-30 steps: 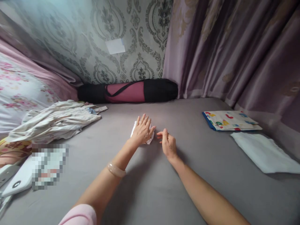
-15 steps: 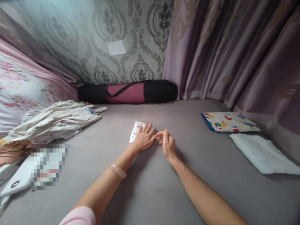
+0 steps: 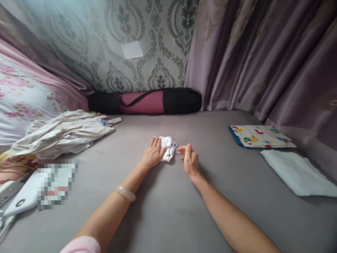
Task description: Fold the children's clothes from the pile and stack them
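Centrally in the head view, one small folded cloth (image 3: 167, 144) lies on the grey sheet (image 3: 168, 214). Two hands are near: the left hand (image 3: 152, 153), fingers straight and flat, presses its left part without gripping; the right hand (image 3: 190, 161), fingers loosely half-curled and holding nothing, sits just beside its right edge. Further right lie two flat folded items; behind, one long bag (image 3: 143, 102). Half a second ago, the left hand covered the cloth's right part, now exposed.
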{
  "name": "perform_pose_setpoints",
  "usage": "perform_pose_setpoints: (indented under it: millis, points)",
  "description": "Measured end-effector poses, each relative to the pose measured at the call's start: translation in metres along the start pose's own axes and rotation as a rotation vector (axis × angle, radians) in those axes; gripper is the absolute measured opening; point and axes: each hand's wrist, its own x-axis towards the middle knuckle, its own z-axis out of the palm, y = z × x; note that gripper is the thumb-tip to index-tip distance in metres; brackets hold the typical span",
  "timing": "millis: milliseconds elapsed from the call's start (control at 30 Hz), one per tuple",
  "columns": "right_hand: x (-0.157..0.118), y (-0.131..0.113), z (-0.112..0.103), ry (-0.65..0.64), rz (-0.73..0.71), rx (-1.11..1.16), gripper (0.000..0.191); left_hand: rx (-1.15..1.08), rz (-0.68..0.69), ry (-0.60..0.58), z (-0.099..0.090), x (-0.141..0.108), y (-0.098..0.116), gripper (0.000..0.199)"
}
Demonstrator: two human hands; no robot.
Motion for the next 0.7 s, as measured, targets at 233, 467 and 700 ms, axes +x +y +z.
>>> perform_pose_setpoints:
  millis: [233, 467, 700]
  points:
    - [0.002, 0.002, 0.001, -0.112, -0.159, -0.241, 0.057, -0.117, -0.131, -0.012, 0.0, 0.003, -0.003, 0.068]
    - [-0.01, 0.0, 0.005, -0.355, -0.327, -0.551, 0.046, -0.337, -0.413, 0.056, -0.008, -0.005, -0.015, 0.04]
    - [-0.006, 0.001, 0.003, -0.447, -0.373, -0.581, 0.046, -0.573, -0.587, 0.125, -0.003, -0.015, -0.027, 0.039]
